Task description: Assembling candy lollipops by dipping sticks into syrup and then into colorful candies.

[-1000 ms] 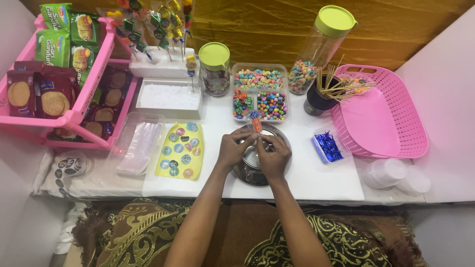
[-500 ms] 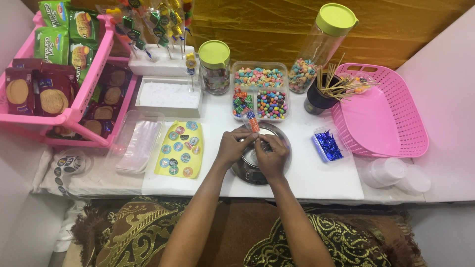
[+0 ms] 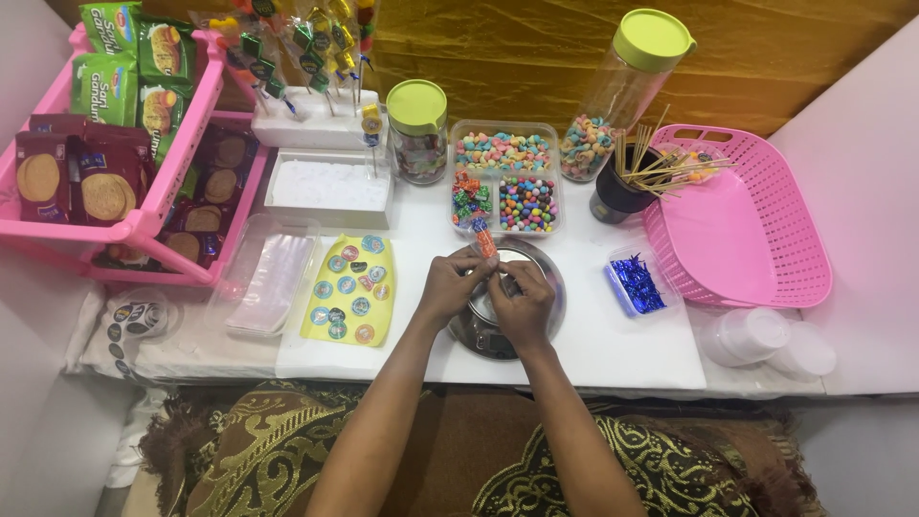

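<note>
A small candy stick [image 3: 485, 241] in a clear wrap sits right between the two hands, poking up out from the fingertips. Its long side runs away from the person, toward the back of the table, tipped a little to the left. The top end is orange and blue.

The left hand [image 3: 448, 285] is curled, and its fingers pinch the lower part of the candy stick. The right hand [image 3: 525, 304] is curled too, and its fingertips press in close against the left hand's fingertips at the same spot. The fingers hide how the right hand grips it.

Both hands hover over a round silver scale [image 3: 498, 325], which lies just under them. Past the fingertips is a clear tray of colourful sweets [image 3: 504, 177]. To the left of the left hand lies a yellow sticker sheet [image 3: 350, 291]. To the right of the right hand sits a little box of blue shiny twist ties [image 3: 635, 283], and farther right a pink basket [image 3: 756, 244].
</note>
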